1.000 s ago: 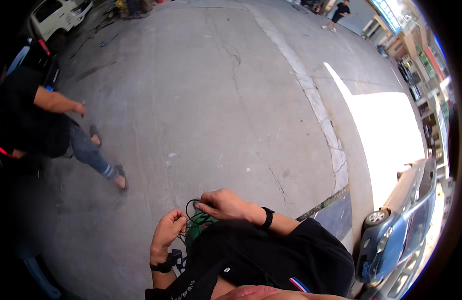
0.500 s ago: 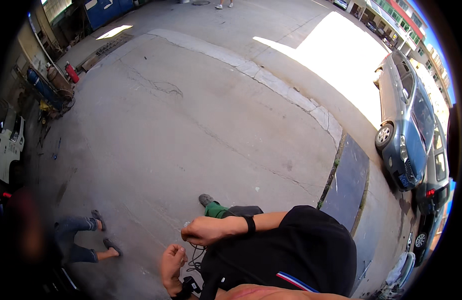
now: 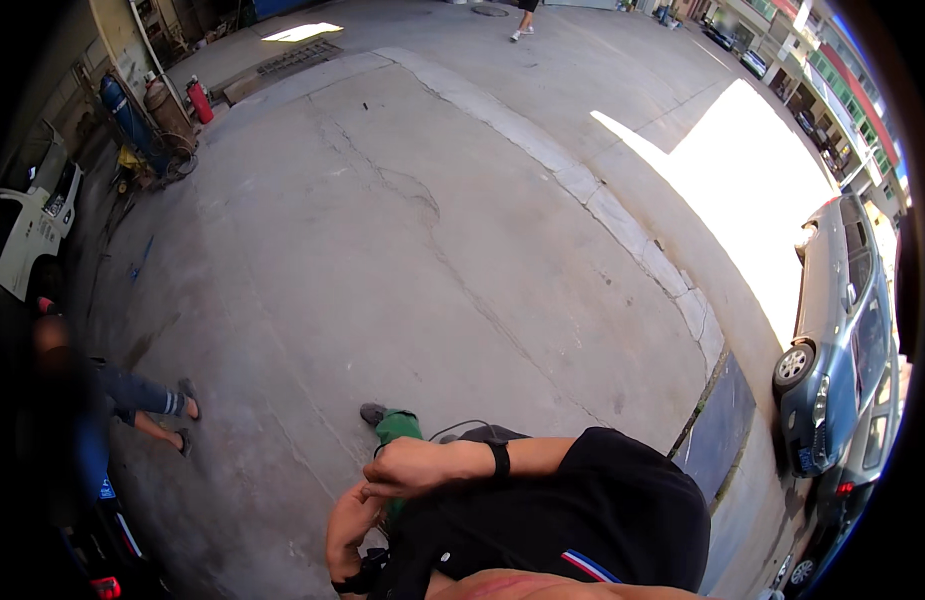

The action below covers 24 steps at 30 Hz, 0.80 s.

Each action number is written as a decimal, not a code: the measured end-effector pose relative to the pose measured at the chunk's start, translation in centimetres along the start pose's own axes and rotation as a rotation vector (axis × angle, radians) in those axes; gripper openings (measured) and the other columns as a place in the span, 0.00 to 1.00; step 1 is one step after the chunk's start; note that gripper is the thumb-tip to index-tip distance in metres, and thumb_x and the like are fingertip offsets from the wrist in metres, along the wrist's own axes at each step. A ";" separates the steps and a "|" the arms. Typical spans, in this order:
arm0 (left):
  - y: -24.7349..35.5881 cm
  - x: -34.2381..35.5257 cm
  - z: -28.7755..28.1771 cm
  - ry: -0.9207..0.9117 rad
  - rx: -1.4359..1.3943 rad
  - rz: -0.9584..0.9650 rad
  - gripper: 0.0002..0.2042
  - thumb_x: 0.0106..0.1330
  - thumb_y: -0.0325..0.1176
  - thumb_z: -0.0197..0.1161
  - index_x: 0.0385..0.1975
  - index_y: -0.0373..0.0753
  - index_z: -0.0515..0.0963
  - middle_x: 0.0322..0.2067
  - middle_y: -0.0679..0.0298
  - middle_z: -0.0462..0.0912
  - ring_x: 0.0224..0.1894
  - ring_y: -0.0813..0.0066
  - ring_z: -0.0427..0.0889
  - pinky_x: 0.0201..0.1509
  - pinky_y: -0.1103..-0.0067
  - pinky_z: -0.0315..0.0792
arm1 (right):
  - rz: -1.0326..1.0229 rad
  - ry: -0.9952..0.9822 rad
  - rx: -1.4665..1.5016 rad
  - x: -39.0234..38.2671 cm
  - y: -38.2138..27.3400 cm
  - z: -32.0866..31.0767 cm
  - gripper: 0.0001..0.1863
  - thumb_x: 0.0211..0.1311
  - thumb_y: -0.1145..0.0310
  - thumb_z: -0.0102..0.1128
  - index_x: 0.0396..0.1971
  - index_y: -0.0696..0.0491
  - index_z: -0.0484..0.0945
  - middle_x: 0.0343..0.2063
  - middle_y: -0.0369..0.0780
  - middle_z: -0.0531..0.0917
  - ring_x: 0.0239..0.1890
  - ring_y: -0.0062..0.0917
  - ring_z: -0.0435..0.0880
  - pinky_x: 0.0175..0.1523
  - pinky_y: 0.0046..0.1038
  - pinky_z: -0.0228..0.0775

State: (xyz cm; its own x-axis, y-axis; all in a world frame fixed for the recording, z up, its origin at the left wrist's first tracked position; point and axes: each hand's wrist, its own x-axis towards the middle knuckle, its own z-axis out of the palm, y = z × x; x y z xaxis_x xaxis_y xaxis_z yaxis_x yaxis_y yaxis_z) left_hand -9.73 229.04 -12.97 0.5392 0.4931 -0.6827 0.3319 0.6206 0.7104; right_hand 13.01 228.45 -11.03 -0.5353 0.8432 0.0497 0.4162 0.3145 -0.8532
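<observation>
My right hand is closed on a thin black cable, which loops out behind my wrist. My left hand is just below it, fingertips meeting the right's in a pinch; what lies between them is hidden. Both wrists wear black bands. Below are my black shirt, a green trouser leg and a dark shoe.
A co-worker's legs are at left, near a white vehicle. Gas cylinders and a red extinguisher stand upper left. Parked cars line the right, beside a metal plate. A distant person walks at top.
My view has swung toward the cylinders and cars. My hands have come together, the left moving up to the right. The co-worker's legs and the distant person have shifted.
</observation>
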 end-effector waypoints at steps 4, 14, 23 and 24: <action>4.5 6.8 -4.4 -0.155 0.074 -0.016 0.03 0.73 0.31 0.60 0.38 0.40 0.79 0.24 0.76 0.75 0.24 0.88 0.70 0.27 0.85 0.62 | 0.016 0.042 0.071 5.3 3.1 -3.5 0.17 0.68 0.59 0.59 0.32 0.59 0.80 0.27 0.54 0.83 0.32 0.54 0.83 0.39 0.49 0.74; 18.0 18.7 -16.3 -0.227 0.299 0.040 0.08 0.75 0.35 0.58 0.40 0.37 0.79 0.27 0.74 0.78 0.27 0.86 0.74 0.31 0.83 0.70 | 0.133 -0.026 0.083 20.3 8.6 -14.6 0.08 0.67 0.69 0.59 0.40 0.57 0.78 0.35 0.49 0.84 0.39 0.49 0.84 0.44 0.43 0.75; 21.4 23.6 -26.5 0.073 0.147 -0.013 0.10 0.77 0.36 0.56 0.38 0.36 0.78 0.26 0.71 0.78 0.26 0.84 0.76 0.30 0.83 0.71 | 0.135 -0.049 0.106 32.8 18.9 -22.4 0.10 0.58 0.78 0.57 0.40 0.56 0.81 0.35 0.47 0.86 0.40 0.44 0.86 0.47 0.39 0.78; 21.8 24.5 -27.8 0.122 0.082 -0.019 0.10 0.77 0.36 0.56 0.37 0.36 0.78 0.26 0.70 0.78 0.26 0.83 0.76 0.29 0.83 0.71 | 0.127 -0.025 0.107 34.4 20.5 -23.7 0.10 0.58 0.79 0.57 0.39 0.57 0.81 0.34 0.48 0.86 0.40 0.45 0.86 0.46 0.39 0.78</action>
State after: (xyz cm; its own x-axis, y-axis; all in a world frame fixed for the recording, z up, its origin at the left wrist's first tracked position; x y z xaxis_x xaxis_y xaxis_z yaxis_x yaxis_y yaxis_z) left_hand -10.81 271.63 -19.02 0.4361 0.5553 -0.7082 0.4056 0.5812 0.7055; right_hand 20.54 274.27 -14.54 -0.5022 0.8616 -0.0741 0.4020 0.1567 -0.9021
